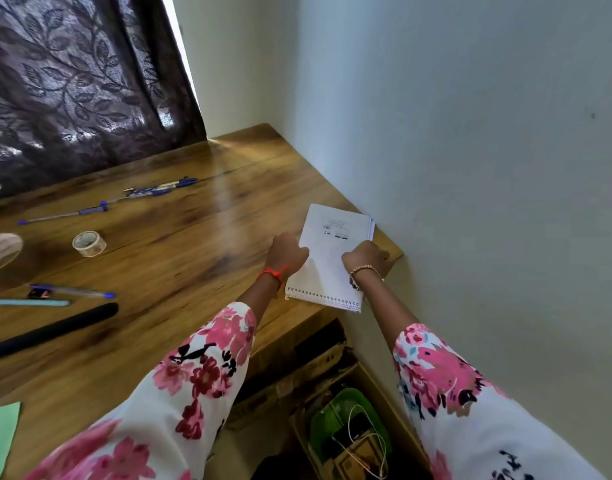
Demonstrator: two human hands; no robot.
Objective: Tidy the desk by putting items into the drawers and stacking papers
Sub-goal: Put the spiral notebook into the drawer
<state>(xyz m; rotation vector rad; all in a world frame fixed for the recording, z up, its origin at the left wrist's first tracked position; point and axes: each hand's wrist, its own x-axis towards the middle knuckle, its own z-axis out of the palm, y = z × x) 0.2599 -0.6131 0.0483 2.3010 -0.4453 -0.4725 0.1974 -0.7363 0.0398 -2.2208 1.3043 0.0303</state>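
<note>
Your left hand (pixel 288 255) and right hand (pixel 366 258) each pinch a side edge of the white spiral-bound notepad (pixel 328 261), which lies flat at the wooden desk's (pixel 180 244) right front corner, against the wall; its wire binding overhangs the front edge.

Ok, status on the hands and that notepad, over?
Left hand and right hand both gripping spiral notepad, squaring it at the desk corner by the wall. Pens and tape roll lie loose, well clear.
</note>
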